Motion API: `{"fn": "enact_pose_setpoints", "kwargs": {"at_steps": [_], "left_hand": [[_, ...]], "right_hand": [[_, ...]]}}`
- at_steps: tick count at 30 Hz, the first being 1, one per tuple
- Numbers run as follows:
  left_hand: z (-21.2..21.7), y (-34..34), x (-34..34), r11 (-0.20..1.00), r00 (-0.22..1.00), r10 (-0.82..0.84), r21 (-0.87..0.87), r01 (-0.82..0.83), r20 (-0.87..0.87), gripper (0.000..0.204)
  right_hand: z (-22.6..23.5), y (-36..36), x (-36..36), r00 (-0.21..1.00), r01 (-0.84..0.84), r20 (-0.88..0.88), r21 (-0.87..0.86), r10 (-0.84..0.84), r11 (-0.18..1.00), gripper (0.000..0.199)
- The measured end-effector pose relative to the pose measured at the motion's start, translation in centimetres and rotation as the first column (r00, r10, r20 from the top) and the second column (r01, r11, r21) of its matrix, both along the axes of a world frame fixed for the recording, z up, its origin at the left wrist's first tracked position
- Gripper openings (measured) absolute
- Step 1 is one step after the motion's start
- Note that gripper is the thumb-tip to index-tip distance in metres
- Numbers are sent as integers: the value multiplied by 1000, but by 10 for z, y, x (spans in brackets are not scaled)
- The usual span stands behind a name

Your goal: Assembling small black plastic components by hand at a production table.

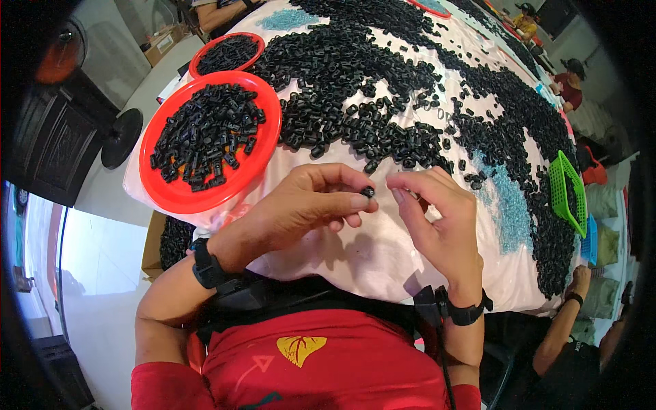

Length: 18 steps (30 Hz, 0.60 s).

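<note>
Between the thumb and index finger of my left hand [301, 205] is a small black plastic piece [367, 193], round at the end that shows. Just to its right, my right hand [441, 215] has its thumb and index finger drawn together in a pinch. Whatever those fingertips hold, if anything, is too small to make out. A narrow gap separates the two hands, which hover over the pale cloth [342, 263] on the table. Beyond them spreads a large heap of similar black pieces [348, 123], with stray ones near my fingertips.
At my left stands a red tray [270, 160] of black parts, with a smaller red tray [195, 63] behind it. Small clear-blue pieces [509, 212] lie in a pile at right, near a green basket [566, 195]. A co-worker's arm [564, 321] rests at the right edge; other people sit farther off.
</note>
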<state>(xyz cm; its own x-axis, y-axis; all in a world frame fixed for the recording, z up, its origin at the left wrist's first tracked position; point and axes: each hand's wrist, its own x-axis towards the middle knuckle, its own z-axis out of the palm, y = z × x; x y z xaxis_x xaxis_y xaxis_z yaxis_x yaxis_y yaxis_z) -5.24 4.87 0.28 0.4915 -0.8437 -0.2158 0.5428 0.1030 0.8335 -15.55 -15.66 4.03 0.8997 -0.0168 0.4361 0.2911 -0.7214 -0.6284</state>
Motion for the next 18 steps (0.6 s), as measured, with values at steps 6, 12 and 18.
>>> {"fn": "enact_pose_setpoints", "kwargs": {"at_steps": [6, 12, 18], "left_hand": [[-9, 12, 4, 996, 989, 43, 69, -53, 145, 25], [-27, 4, -6, 995, 987, 92, 15, -95, 130, 27], [-21, -1, -13, 992, 971, 114, 23, -121, 209, 26]], "right_hand": [[-31, 5, 19, 991, -127, -83, -312, 106, 942, 27], [-40, 2, 20, 988, -132, -125, -355, 93, 926, 17], [-13, 8, 6, 987, -24, -145, 278, 67, 960, 22]]}}
